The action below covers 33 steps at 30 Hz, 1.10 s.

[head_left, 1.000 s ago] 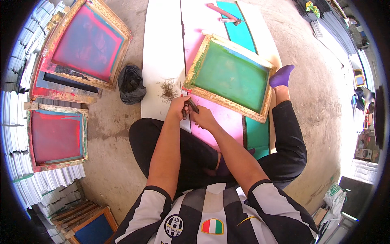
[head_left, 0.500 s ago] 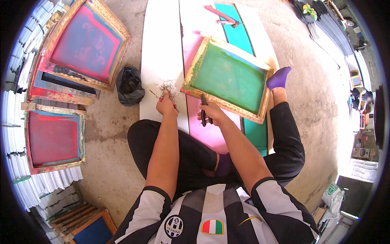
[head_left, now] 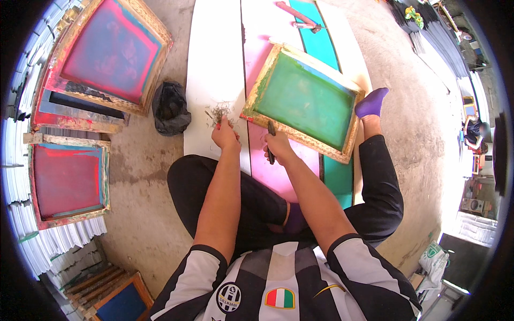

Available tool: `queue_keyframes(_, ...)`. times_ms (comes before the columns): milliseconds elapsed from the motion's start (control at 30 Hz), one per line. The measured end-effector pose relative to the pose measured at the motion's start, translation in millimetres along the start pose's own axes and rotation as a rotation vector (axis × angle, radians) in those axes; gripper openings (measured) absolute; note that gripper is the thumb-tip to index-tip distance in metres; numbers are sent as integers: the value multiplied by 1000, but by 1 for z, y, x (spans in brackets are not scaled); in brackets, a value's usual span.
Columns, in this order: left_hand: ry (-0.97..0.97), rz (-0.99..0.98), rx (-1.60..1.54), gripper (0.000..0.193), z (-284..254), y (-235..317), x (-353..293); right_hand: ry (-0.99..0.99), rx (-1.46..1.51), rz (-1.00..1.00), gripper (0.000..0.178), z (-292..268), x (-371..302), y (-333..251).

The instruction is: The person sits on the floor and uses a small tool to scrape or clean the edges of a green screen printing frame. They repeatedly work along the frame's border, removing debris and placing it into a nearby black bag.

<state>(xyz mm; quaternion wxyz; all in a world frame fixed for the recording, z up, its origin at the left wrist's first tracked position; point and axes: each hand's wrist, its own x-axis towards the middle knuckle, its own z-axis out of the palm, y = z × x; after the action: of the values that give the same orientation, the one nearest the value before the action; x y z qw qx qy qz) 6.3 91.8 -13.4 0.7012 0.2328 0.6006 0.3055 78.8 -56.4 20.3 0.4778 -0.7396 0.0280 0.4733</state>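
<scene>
Both hands are at the centre of the frame, below a wooden frame with green mesh [head_left: 308, 101] that lies tilted on the surface [head_left: 214, 53] of white, pink and teal strips. The right hand [head_left: 279, 145] is clenched around dark pliers [head_left: 271, 129], which point up toward the lower rim of the wooden frame; contact cannot be determined. The left hand [head_left: 226, 137] grasps a small red-handled tool [head_left: 218, 126], mostly hidden by the fingers, at the lower edge of a pile of thin scraps [head_left: 218, 111]. A foot in a purple sock [head_left: 371, 102] is at the wooden frame's right corner. A hammer [head_left: 293, 12] lies at upper centre. A black plastic bag [head_left: 171, 109] sits on the floor [head_left: 144, 160], left of the surface.
</scene>
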Motion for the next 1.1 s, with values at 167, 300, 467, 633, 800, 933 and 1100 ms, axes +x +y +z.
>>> queue_keyframes(167,-22,30,16,27,4,-4,-1,118,47,-50,17,10,14,18)
queue_keyframes(300,-9,29,35,26,1,-8,3,126,-54,-43,29,13,13,19)
queue_keyframes(467,0,-20,139,24,-9,-7,-6,424,-538,-244,35,22,18,31)
queue_keyframes(633,-211,-36,320,24,-18,6,-15,364,-509,-281,34,25,2,17)
queue_keyframes(800,-460,-269,626,27,-17,33,-40,130,-656,-434,38,35,-28,22)
queue_keyframes(933,-497,-152,591,22,-26,32,-27,38,-706,-420,37,42,-26,23)
queue_keyframes(1100,-402,57,624,19,-26,40,-14,-74,-696,-483,36,48,-35,16)
